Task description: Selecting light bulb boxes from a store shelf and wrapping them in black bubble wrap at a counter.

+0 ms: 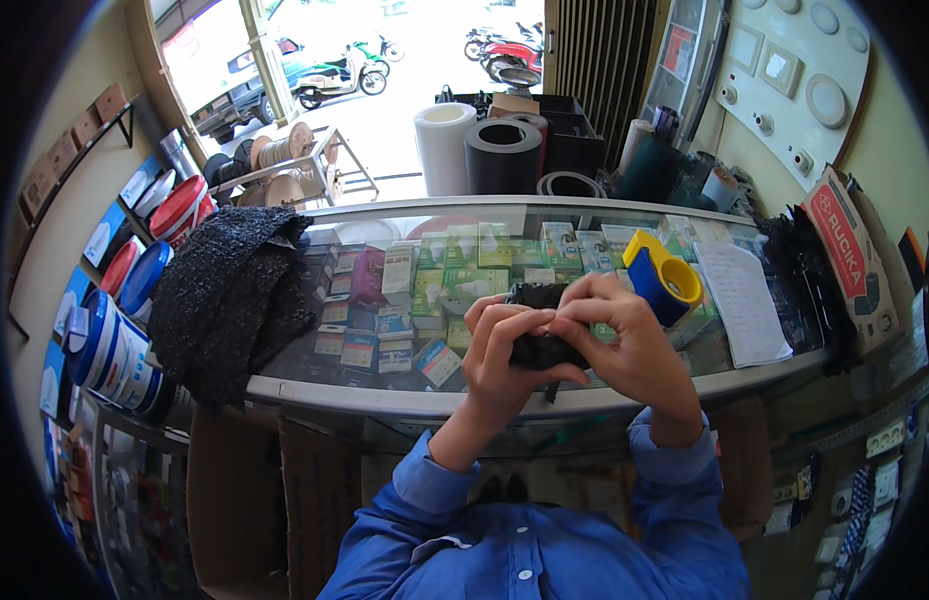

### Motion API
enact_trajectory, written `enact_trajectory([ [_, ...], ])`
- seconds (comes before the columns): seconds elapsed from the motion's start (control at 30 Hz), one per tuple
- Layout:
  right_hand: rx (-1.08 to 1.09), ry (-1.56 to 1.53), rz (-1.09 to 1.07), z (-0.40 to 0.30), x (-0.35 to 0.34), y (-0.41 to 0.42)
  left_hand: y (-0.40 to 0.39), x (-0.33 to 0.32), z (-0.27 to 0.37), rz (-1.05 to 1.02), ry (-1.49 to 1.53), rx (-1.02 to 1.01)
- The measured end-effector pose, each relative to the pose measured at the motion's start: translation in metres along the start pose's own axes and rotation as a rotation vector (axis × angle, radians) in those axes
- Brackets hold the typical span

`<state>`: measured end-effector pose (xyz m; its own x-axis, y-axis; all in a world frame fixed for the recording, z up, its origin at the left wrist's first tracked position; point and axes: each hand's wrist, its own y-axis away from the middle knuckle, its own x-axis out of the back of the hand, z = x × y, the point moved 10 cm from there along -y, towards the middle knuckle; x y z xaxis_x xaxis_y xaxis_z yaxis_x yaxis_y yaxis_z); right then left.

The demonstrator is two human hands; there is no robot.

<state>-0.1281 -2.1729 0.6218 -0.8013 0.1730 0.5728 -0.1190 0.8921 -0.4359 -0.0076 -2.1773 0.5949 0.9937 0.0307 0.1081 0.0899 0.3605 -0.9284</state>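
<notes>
A small bundle wrapped in black plastic [543,351] is between my two hands, above the front part of the glass counter. My left hand [500,349] grips its left side, with the thumb stretched along the near face. From the right, my right hand [622,322] holds it too, thumb and forefinger pinched over its top. The fingertips of both hands meet there; whatever lies between them is too small to tell. Just beyond my right hand stands a blue and yellow tape dispenser [663,279].
Black bubble wrap [228,300] drapes over the counter's left end. A handwritten sheet of paper [742,307] lies at the right. Boxed light bulbs [464,281] show under the glass counter top [281,367]. Large plastic rolls [443,150] stand behind. An open cardboard box [236,502] sits below, left.
</notes>
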Motion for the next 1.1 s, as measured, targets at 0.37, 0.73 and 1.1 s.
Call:
enact_trajectory([
  [0.37,0.032,0.041,-0.196,0.001,-0.009,0.009,0.000,0.005,-0.027,-0.075,0.006,0.311],
  [0.73,0.068,0.237,0.033,-0.008,-0.011,0.014,-0.010,-0.009,-0.037,-0.373,-0.082,0.485],
  [1.1,-0.026,-0.032,-0.119,0.024,-0.011,-0.018,0.014,-0.012,-0.002,0.001,-0.259,0.205],
])
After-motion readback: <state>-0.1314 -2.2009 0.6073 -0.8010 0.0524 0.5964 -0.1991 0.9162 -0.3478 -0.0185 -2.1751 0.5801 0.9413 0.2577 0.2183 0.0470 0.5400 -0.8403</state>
